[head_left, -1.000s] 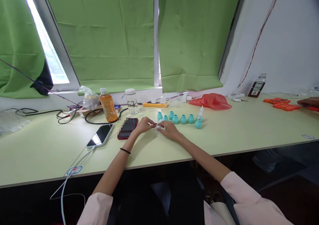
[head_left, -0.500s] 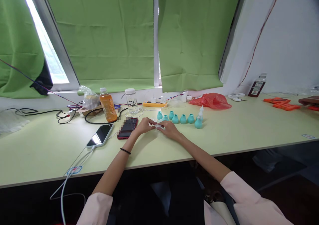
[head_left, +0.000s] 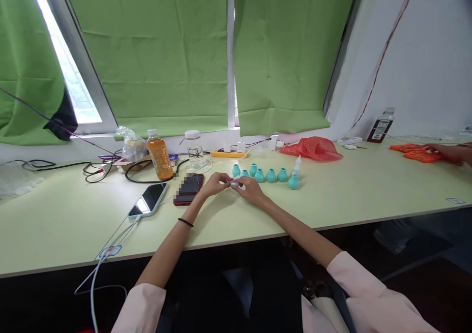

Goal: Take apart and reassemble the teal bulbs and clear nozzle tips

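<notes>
My left hand (head_left: 217,184) and my right hand (head_left: 251,191) meet over the table, fingers closed in a pinch. Between their fingertips is a small translucent white piece (head_left: 234,183), mostly hidden by the fingers. Just beyond stand several teal rubber bulbs (head_left: 271,176) with round bodies and short open necks, in a loose row. At its right end, a teal bulb (head_left: 294,182) stands in front of a clear pointed nozzle (head_left: 297,166); I cannot tell whether they are joined.
A red phone (head_left: 189,189) and a white-edged phone (head_left: 148,199) with cables lie left. Behind are an orange drink bottle (head_left: 160,157), a clear cup (head_left: 195,151), a power strip (head_left: 228,154) and a red plastic bag (head_left: 313,148). Far right, another person's hand (head_left: 448,152) touches orange items (head_left: 416,152).
My fingers have shifted slightly around the translucent piece, which shows at a different angle. Another person's hand has come in at the far right, onto the orange items.
</notes>
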Action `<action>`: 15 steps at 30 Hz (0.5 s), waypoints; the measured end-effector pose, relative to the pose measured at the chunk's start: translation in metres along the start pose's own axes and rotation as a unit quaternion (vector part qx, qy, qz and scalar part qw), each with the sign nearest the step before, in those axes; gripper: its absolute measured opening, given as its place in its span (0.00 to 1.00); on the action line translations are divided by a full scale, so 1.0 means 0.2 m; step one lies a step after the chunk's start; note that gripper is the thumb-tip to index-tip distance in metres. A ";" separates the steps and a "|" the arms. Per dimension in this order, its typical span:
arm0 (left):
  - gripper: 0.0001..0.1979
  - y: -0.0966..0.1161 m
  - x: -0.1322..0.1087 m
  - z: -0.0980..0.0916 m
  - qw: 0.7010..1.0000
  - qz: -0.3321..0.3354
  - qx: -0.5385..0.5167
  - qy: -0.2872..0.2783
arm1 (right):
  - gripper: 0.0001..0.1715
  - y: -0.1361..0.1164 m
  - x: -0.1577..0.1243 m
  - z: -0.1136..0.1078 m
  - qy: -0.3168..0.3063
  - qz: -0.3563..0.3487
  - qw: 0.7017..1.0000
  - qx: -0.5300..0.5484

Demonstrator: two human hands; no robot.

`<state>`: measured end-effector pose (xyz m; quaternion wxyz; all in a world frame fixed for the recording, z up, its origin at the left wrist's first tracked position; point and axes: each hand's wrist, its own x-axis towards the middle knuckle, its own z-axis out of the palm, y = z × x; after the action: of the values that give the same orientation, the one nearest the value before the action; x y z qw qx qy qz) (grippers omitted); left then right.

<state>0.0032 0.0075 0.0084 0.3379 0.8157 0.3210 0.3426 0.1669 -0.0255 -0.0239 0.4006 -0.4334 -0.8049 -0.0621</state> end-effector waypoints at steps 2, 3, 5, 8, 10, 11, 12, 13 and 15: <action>0.15 0.00 0.00 0.00 0.999 -0.018 -0.035 -0.001 | 0.12 -0.01 0.00 0.00 0.010 -0.001 1.000 0.011; 0.17 0.00 0.00 0.00 0.998 -0.028 -0.052 -0.002 | 0.12 -0.01 0.00 -0.01 0.014 -0.003 1.000 0.016; 0.18 0.00 0.00 0.00 0.996 -0.045 -0.080 -0.011 | 0.13 -0.02 0.01 -0.01 0.021 -0.005 0.999 0.025; 0.19 0.00 -0.01 -0.01 0.992 -0.060 -0.110 -0.032 | 0.14 -0.03 0.01 -0.02 0.025 -0.003 0.999 0.032; 0.19 0.00 0.00 0.00 0.990 -0.061 -0.124 -0.037 | 0.15 -0.03 0.01 -0.03 0.023 0.003 0.999 0.033; 0.19 0.00 0.00 0.01 0.989 -0.059 -0.128 -0.036 | 0.15 -0.04 0.01 -0.04 0.021 0.006 0.999 0.032; 0.20 0.00 0.01 0.02 0.989 -0.058 -0.132 -0.032 | 0.15 -0.04 0.01 -0.04 0.018 0.009 0.999 0.030; 0.20 0.00 0.01 0.03 0.989 -0.058 -0.134 -0.026 | 0.16 -0.04 0.02 -0.05 0.014 0.013 0.999 0.028; 0.20 -0.01 0.02 0.05 0.989 -0.060 -0.133 -0.016 | 0.17 -0.03 0.03 -0.07 0.001 0.020 1.000 0.021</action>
<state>0.0123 0.0083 0.0034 0.4684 0.7481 0.3151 0.3487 0.1686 -0.0323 -0.0085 0.4121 -0.4405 -0.7967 -0.0377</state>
